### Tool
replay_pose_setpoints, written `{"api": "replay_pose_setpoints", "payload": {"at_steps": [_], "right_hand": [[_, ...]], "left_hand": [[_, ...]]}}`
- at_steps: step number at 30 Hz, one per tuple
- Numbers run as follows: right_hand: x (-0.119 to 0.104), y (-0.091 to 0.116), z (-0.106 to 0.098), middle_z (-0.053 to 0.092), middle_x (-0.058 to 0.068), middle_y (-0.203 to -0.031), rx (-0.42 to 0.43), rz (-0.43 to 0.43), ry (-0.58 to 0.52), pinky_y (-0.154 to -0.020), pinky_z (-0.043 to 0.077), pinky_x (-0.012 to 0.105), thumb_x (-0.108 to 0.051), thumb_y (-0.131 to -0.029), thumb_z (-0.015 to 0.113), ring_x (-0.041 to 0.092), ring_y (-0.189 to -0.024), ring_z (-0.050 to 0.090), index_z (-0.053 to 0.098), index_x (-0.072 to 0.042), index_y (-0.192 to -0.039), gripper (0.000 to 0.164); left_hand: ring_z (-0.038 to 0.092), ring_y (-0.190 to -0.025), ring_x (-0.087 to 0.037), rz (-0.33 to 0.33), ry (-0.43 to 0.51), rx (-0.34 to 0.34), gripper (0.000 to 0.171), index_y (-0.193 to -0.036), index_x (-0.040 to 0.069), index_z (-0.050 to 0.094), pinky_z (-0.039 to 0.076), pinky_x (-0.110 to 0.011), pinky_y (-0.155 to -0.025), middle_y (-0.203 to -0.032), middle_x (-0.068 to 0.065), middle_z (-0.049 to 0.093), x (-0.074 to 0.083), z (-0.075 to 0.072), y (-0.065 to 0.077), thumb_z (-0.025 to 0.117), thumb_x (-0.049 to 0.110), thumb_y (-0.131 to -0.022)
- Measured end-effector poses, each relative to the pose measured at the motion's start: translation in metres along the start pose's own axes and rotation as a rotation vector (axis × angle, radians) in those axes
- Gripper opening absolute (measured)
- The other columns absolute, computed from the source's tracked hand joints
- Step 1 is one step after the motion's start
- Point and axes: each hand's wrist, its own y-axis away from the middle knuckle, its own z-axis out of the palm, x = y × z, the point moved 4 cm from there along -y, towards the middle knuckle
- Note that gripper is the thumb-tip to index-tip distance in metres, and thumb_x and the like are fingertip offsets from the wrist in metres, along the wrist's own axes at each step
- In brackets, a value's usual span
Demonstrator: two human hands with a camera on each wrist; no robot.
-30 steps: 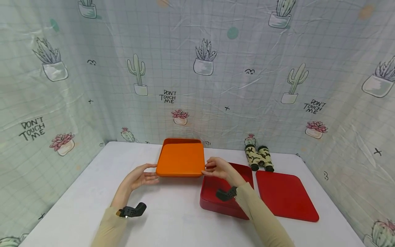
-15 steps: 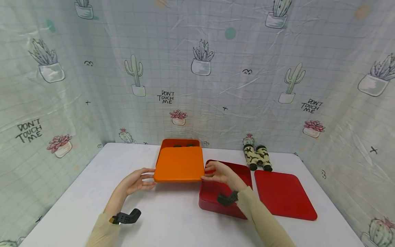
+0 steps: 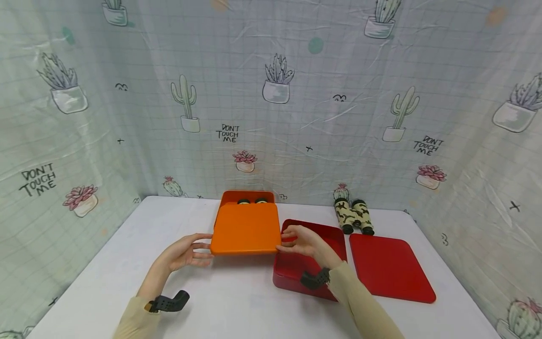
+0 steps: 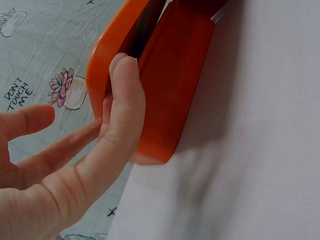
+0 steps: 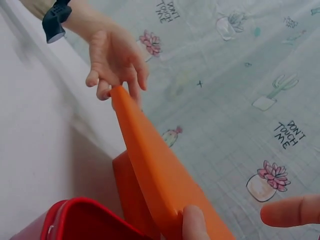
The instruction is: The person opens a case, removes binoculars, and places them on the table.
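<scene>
An orange lid (image 3: 245,229) is held between both hands at its near corners, raised over an orange box (image 3: 247,194). My left hand (image 3: 186,252) grips the lid's left edge; in the left wrist view the thumb (image 4: 127,90) lies at its underside. At the right edge my right hand (image 3: 306,245) pinches the near corner, above the red box's rim. The lid is shifted toward me, so the box's far end shows, with the dark-rimmed ends of camouflage binoculars (image 3: 261,200) inside. The rest of the box is covered in the head view.
An uncovered red box (image 3: 305,288) stands right of the orange one. Its red lid (image 3: 391,268) lies flat farther right. Another pair of camouflage binoculars (image 3: 354,217) lies behind that lid, near the patterned curtain (image 3: 322,155).
Both hands have drawn the orange lid toward me and off the box's far end, and the binoculars inside have come into view. The red box and its lid stay put.
</scene>
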Motion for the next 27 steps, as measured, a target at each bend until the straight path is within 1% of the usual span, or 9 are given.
{"api": "replay_pose_setpoints", "payload": {"at_steps": [5, 9, 11, 14, 16, 20, 21, 23, 27], "right_hand": [[0.001, 0.007, 0.001, 0.025, 0.023, -0.126, -0.02, -0.021, 0.02, -0.1, 0.034, 0.047, -0.009, -0.088, 0.042, 0.04, -0.113, 0.032, 0.018, 0.006, -0.132, 0.052], [0.002, 0.014, 0.001, 0.025, 0.024, -0.129, -0.028, -0.042, 0.034, -0.098, 0.036, 0.047, -0.01, -0.089, 0.042, 0.04, -0.112, 0.035, 0.024, 0.005, -0.128, 0.046], [0.003, 0.019, 0.0, 0.028, 0.024, -0.129, -0.034, -0.056, 0.041, -0.096, 0.038, 0.046, -0.01, -0.089, 0.043, 0.039, -0.111, 0.037, 0.027, 0.005, -0.127, 0.043], [0.005, 0.024, -0.001, 0.031, 0.023, -0.127, -0.041, -0.059, 0.042, -0.095, 0.04, 0.046, -0.011, -0.089, 0.044, 0.038, -0.111, 0.039, 0.029, 0.004, -0.128, 0.044], [0.006, 0.027, -0.001, 0.033, 0.023, -0.126, -0.057, -0.062, 0.042, -0.095, 0.04, 0.046, -0.011, -0.09, 0.044, 0.039, -0.111, 0.039, 0.033, 0.003, -0.123, 0.038], [0.01, 0.034, 0.001, 0.033, 0.023, -0.129, -0.081, -0.066, 0.043, -0.095, 0.04, 0.046, -0.012, -0.089, 0.045, 0.039, -0.113, 0.04, 0.042, -0.002, -0.107, 0.02], [0.012, 0.035, 0.001, 0.032, 0.023, -0.13, -0.083, -0.066, 0.043, -0.094, 0.04, 0.046, -0.012, -0.09, 0.045, 0.039, -0.113, 0.04, 0.043, -0.003, -0.105, 0.018], [0.014, 0.037, 0.001, 0.031, 0.023, -0.132, -0.084, -0.061, 0.046, -0.094, 0.041, 0.044, -0.014, -0.089, 0.046, 0.039, -0.115, 0.039, 0.042, -0.002, -0.108, 0.023], [0.019, 0.041, 0.001, 0.028, 0.023, -0.135, -0.086, -0.046, 0.058, -0.093, 0.042, 0.042, -0.015, -0.089, 0.047, 0.04, -0.117, 0.038, 0.032, 0.002, -0.123, 0.041]], "left_hand": [[0.057, -0.105, -0.037, 0.006, -0.024, -0.019, 0.057, -0.138, -0.004, 0.019, 0.047, -0.049, -0.085, -0.12, -0.02, 0.048, -0.001, 0.002, 0.006, 0.029, 0.034, -0.097], [0.056, -0.106, -0.037, 0.016, -0.035, -0.023, 0.057, -0.138, -0.003, 0.021, 0.046, -0.05, -0.086, -0.119, -0.017, 0.05, -0.003, 0.002, 0.012, 0.029, 0.036, -0.097], [0.058, -0.104, -0.035, 0.024, -0.033, -0.027, 0.057, -0.137, -0.002, 0.023, 0.047, -0.049, -0.086, -0.119, -0.015, 0.05, -0.003, 0.003, 0.014, 0.03, 0.036, -0.096], [0.06, -0.1, -0.029, 0.033, -0.03, -0.04, 0.057, -0.137, -0.002, 0.026, 0.047, -0.048, -0.086, -0.12, -0.012, 0.05, -0.003, 0.003, 0.019, 0.031, 0.037, -0.096], [0.061, -0.098, -0.024, 0.034, -0.017, -0.046, 0.056, -0.136, -0.002, 0.027, 0.047, -0.047, -0.086, -0.117, -0.009, 0.052, -0.002, 0.004, 0.022, 0.032, 0.037, -0.096], [0.061, -0.099, -0.023, 0.029, 0.021, -0.075, 0.054, -0.136, -0.002, 0.028, 0.046, -0.047, -0.087, -0.112, -0.004, 0.056, -0.002, 0.005, 0.03, 0.031, 0.035, -0.097], [0.061, -0.099, -0.023, 0.028, 0.028, -0.08, 0.054, -0.136, -0.002, 0.028, 0.047, -0.047, -0.087, -0.111, -0.004, 0.057, -0.002, 0.006, 0.032, 0.031, 0.035, -0.096], [0.061, -0.099, -0.024, 0.023, 0.038, -0.089, 0.054, -0.136, -0.002, 0.028, 0.047, -0.046, -0.087, -0.11, -0.003, 0.057, -0.002, 0.007, 0.035, 0.031, 0.034, -0.097], [0.061, -0.098, -0.024, 0.011, 0.024, -0.083, 0.054, -0.136, -0.001, 0.028, 0.048, -0.045, -0.086, -0.109, -0.004, 0.056, -0.004, 0.009, 0.04, 0.032, 0.035, -0.096]]}}
